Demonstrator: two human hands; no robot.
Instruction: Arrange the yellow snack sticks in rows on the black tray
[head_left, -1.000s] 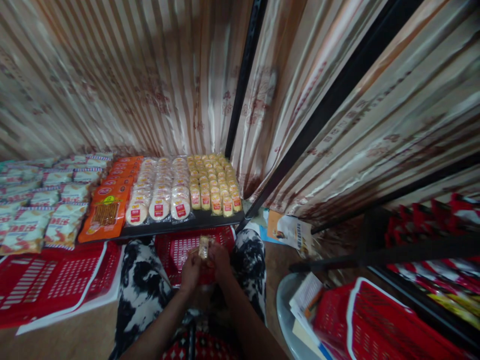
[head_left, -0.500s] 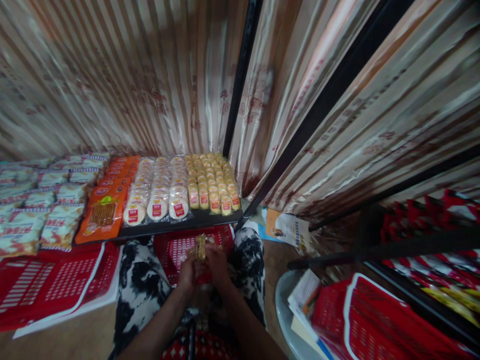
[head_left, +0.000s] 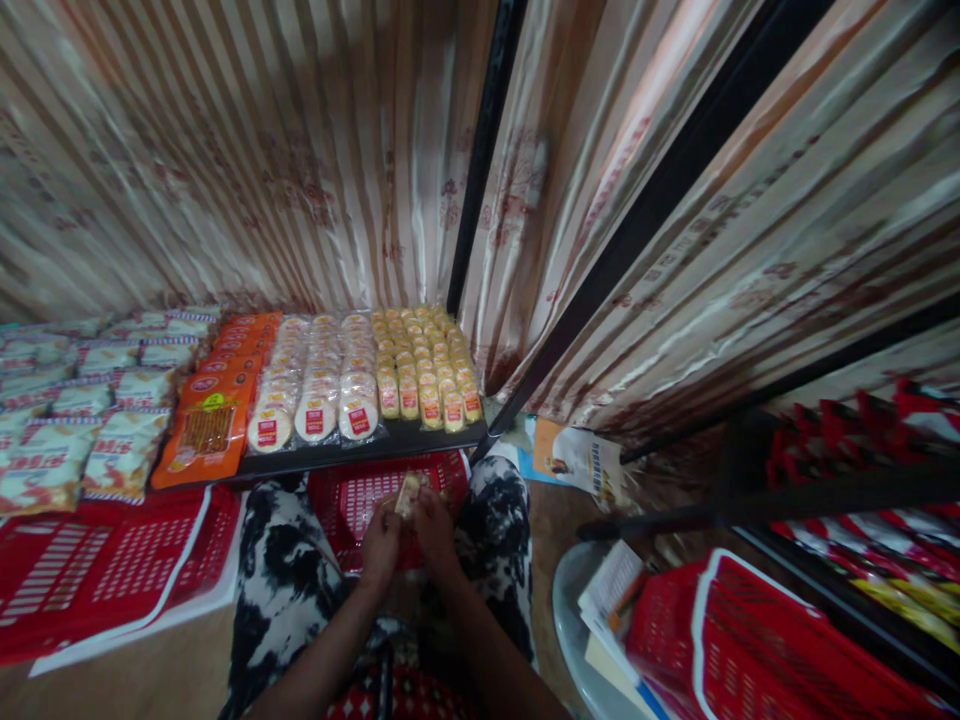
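Observation:
Between my knees, my left hand (head_left: pixel 381 538) and my right hand (head_left: pixel 433 525) both grip a small yellowish wrapped snack (head_left: pixel 407 495). My fingers are closed around its sides, and its lower part is hidden by them. Below and behind it lies a red plastic basket (head_left: pixel 349 505). Just beyond my hands, a black shelf (head_left: pixel 360 450) carries rows of similar yellow wrapped snacks (head_left: pixel 430 380). To their left stand round white crackers (head_left: pixel 315 418) in clear wrappers with red labels.
Orange snack packets (head_left: pixel 214 400) and pale snack bags (head_left: pixel 124 450) fill the shelf's left side. Red baskets stand at left (head_left: pixel 112 560) and right (head_left: pixel 757 640). Black metal posts (head_left: pixel 637 210) rise before a striped curtain (head_left: pixel 337 150). A grey stool (head_left: pixel 568 600) holds papers.
The small snack tilts and turns slightly between my fingers, showing a paler side now than half a second ago. Both hands stay over the basket.

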